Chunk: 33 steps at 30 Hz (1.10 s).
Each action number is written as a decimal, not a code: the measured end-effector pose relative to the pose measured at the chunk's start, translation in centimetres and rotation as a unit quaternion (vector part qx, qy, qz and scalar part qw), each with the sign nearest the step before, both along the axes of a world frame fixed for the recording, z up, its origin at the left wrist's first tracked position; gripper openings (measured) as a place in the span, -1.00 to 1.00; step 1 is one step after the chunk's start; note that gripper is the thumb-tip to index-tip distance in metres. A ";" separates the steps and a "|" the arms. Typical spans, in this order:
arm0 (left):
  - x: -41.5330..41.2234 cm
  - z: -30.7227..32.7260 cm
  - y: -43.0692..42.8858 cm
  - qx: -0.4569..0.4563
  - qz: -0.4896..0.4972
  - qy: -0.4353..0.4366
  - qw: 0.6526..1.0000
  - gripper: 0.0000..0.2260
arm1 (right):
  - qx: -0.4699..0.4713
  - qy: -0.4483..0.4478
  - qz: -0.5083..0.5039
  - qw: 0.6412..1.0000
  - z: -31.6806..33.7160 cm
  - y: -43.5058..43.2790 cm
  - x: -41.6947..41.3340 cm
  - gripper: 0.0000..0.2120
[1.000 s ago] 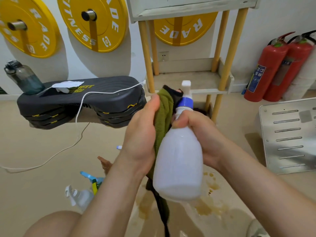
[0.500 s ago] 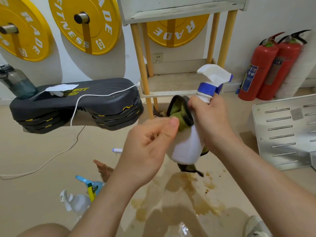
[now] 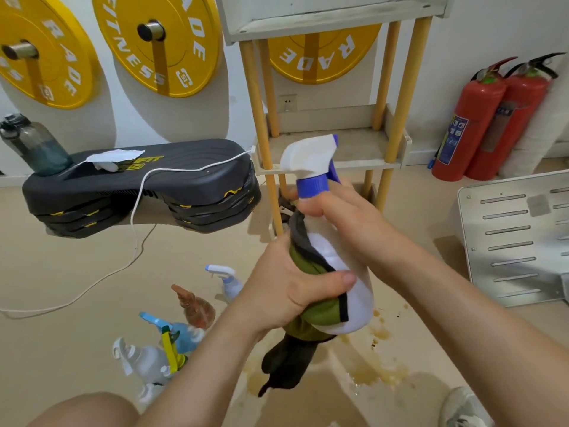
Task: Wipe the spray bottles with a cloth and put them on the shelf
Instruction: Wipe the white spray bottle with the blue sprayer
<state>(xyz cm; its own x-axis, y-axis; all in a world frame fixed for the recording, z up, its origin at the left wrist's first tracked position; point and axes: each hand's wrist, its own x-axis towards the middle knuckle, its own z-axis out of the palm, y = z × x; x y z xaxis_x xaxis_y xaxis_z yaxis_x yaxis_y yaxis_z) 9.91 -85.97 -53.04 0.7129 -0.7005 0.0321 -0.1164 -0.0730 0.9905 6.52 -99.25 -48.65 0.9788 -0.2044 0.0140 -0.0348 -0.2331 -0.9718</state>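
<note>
A white spray bottle with a blue collar and white trigger head is held upright at the centre. My right hand grips its neck and shoulder. My left hand presses a green and black cloth around the bottle's left side, thumb across the front; the cloth's dark end hangs below. The wooden shelf with yellow posts stands just behind. Several other spray bottles lie on the floor at lower left: a white one, a brown one, a blue one and a clear one.
A black step platform with a white cable and a dark water bottle sits at left. Two red fire extinguishers stand at right beside a metal panel. Brown wet stains mark the floor below the bottle.
My left hand has closed the cloth around the bottle's body. The bottle has turned upright and moved lower, with its trigger head pointing left.
</note>
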 end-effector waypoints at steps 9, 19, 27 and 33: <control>1.8 0.4 0.5 -0.214 0.107 0.235 0.942 -0.43 | -0.166 0.076 0.085 0.979 1.1 -1.9 -2.4 -0.43; 2.3 0.8 -0.4 -0.207 0.218 0.230 0.926 -0.73 | -0.413 -0.048 -0.060 0.908 -4.1 2.4 -2.6 -0.07; 4.6 0.8 1.4 -0.219 0.264 0.261 0.902 -0.76 | -0.127 0.067 0.052 0.988 -3.4 1.5 -2.3 -0.12; 4.6 2.0 1.8 -0.136 0.193 0.211 0.949 -0.92 | 0.049 0.091 0.050 0.993 -2.9 2.4 -2.2 -0.22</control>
